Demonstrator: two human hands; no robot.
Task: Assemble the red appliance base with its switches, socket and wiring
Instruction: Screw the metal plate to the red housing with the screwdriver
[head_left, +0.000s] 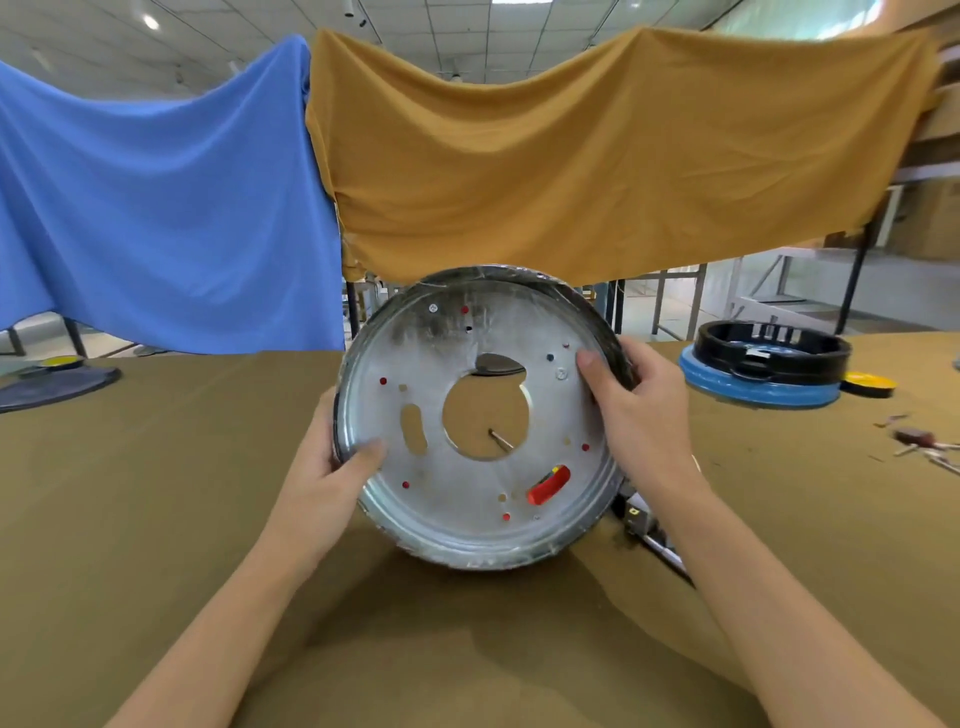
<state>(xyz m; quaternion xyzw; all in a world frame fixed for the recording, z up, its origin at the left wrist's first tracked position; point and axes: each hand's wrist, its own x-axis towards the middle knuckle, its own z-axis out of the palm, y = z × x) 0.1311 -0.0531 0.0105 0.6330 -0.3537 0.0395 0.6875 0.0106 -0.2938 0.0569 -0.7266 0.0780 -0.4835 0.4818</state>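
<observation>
Gripping metal base plate: left hand, right hand.

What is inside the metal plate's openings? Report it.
Through the round centre hole of the metal plate, held by both hands, the brown table cover and a thin rod show. A red part fills the lower-right slot. The rest behind the plate is covered.
</observation>
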